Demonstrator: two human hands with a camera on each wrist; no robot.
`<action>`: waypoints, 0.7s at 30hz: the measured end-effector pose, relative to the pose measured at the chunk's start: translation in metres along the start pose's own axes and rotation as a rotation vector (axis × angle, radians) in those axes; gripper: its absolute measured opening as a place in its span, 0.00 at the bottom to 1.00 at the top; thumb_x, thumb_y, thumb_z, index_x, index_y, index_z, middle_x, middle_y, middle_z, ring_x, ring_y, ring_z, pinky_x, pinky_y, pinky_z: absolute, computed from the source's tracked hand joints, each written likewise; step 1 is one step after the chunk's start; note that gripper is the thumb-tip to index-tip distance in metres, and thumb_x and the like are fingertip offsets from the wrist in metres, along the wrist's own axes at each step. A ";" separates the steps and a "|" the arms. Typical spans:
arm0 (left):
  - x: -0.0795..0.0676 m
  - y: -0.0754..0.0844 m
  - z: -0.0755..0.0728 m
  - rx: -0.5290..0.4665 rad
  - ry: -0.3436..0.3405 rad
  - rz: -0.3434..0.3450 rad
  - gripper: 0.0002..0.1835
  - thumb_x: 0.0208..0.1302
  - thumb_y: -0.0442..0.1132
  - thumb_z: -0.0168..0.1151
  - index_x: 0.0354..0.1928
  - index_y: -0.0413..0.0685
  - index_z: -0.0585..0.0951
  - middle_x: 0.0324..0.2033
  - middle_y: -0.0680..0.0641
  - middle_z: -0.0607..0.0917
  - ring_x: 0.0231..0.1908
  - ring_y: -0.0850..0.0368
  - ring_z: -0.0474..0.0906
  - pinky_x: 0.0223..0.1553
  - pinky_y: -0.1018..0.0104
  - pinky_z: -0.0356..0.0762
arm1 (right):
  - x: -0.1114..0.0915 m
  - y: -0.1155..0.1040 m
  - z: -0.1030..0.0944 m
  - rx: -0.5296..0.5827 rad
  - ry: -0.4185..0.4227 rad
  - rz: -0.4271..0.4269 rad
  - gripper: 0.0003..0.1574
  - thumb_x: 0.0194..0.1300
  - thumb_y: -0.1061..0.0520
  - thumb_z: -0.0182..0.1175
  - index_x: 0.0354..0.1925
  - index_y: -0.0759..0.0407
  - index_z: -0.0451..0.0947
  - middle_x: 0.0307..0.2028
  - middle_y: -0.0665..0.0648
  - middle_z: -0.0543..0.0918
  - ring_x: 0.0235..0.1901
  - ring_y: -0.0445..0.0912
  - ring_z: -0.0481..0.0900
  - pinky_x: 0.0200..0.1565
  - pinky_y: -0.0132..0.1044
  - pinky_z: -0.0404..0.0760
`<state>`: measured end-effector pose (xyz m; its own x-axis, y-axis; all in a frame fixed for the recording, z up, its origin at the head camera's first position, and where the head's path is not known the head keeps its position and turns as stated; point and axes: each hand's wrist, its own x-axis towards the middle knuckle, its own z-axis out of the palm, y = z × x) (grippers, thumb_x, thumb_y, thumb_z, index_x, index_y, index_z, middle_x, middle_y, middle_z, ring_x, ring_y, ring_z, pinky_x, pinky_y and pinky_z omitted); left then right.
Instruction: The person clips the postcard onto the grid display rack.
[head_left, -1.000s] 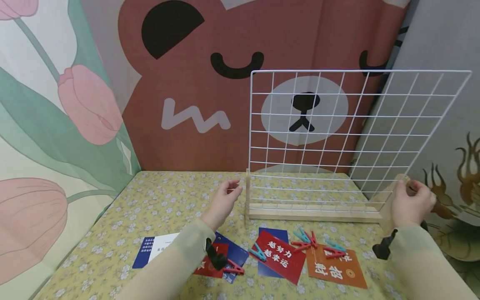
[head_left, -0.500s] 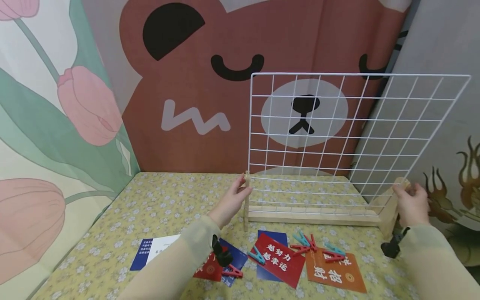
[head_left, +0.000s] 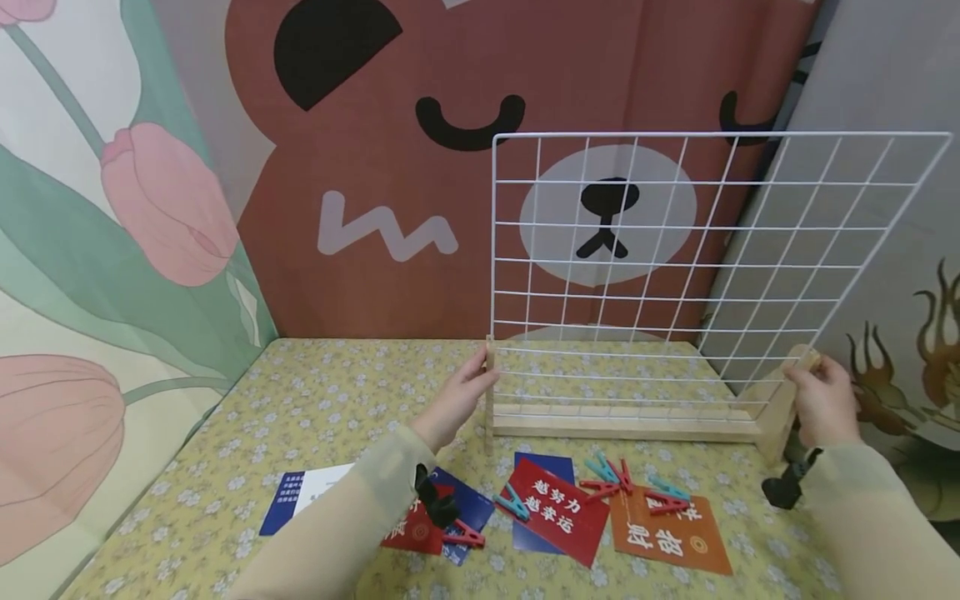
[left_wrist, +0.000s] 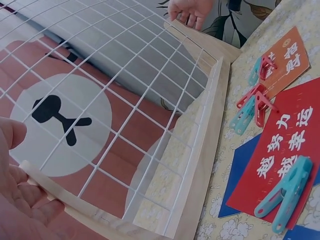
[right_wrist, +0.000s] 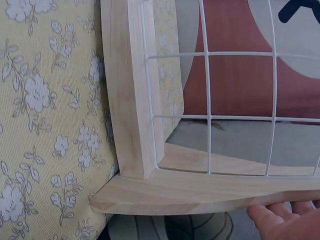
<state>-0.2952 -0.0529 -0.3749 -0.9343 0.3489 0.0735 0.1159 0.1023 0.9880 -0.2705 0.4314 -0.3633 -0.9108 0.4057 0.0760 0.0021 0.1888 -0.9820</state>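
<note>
Nearer me than my fingers, flat rectangular cards (head_left: 582,537) and slim plastic clips (left_wrist: 287,194) lie on the flower-patterned table (head_left: 360,387). My left hand (head_left: 455,400) has thumb and fingers apart, touching a smooth, pale wooden stand (head_left: 630,428); my right hand (head_left: 827,404) touches its opposite, rounded end, though whether those fingers clamp it I cannot tell. Between them rises a white wire grid (head_left: 702,227), and beyond, a reddish-brown bear-printed backdrop (head_left: 375,308).

Smooth coated metal grid (right_wrist: 207,118), matt wood stand (head_left: 626,427) with fine visible grain, smooth plastic clothes pegs (left_wrist: 295,182) with a slight sheen, smooth paper cards (head_left: 555,512), woven-looking matt tablecloth (head_left: 360,400), matt cloth curtain (head_left: 390,300), matt cloth sleeves (head_left: 322,525)
</note>
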 end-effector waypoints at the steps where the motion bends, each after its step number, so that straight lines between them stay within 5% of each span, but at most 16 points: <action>1: -0.001 0.000 -0.001 0.001 0.004 -0.004 0.35 0.73 0.51 0.50 0.76 0.62 0.49 0.74 0.53 0.50 0.72 0.51 0.47 0.69 0.46 0.46 | 0.000 0.000 0.001 0.019 -0.001 -0.008 0.43 0.74 0.46 0.48 0.76 0.53 0.39 0.71 0.57 0.52 0.65 0.44 0.59 0.67 0.39 0.56; 4: -0.002 0.000 -0.004 -0.005 0.008 -0.008 0.33 0.74 0.49 0.49 0.76 0.61 0.49 0.74 0.53 0.50 0.72 0.51 0.47 0.69 0.46 0.45 | -0.001 0.001 0.003 0.074 0.001 -0.043 0.42 0.73 0.50 0.50 0.76 0.57 0.42 0.59 0.52 0.65 0.49 0.35 0.68 0.52 0.25 0.70; 7: -0.003 0.000 -0.008 -0.014 0.010 -0.011 0.33 0.74 0.48 0.48 0.76 0.61 0.50 0.74 0.53 0.49 0.73 0.51 0.46 0.69 0.45 0.43 | -0.003 0.001 0.005 0.150 0.003 -0.071 0.41 0.73 0.54 0.50 0.75 0.59 0.43 0.46 0.43 0.67 0.40 0.31 0.68 0.37 0.19 0.72; 14: -0.008 0.002 -0.017 -0.038 0.024 -0.031 0.32 0.74 0.48 0.48 0.75 0.60 0.51 0.74 0.53 0.49 0.73 0.52 0.42 0.69 0.44 0.40 | -0.006 0.000 0.015 0.211 0.034 -0.091 0.38 0.71 0.62 0.47 0.74 0.63 0.46 0.44 0.45 0.68 0.37 0.32 0.71 0.34 0.20 0.74; 21: -0.009 0.000 -0.026 -0.055 0.069 -0.043 0.31 0.73 0.47 0.48 0.75 0.60 0.53 0.74 0.53 0.50 0.73 0.51 0.38 0.69 0.42 0.37 | -0.009 -0.001 0.024 0.110 0.026 -0.100 0.40 0.72 0.59 0.46 0.75 0.62 0.42 0.47 0.45 0.67 0.39 0.31 0.68 0.35 0.19 0.73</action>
<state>-0.2960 -0.0804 -0.3720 -0.9592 0.2801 0.0378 0.0579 0.0636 0.9963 -0.2723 0.4058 -0.3671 -0.8930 0.4135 0.1775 -0.1345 0.1310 -0.9822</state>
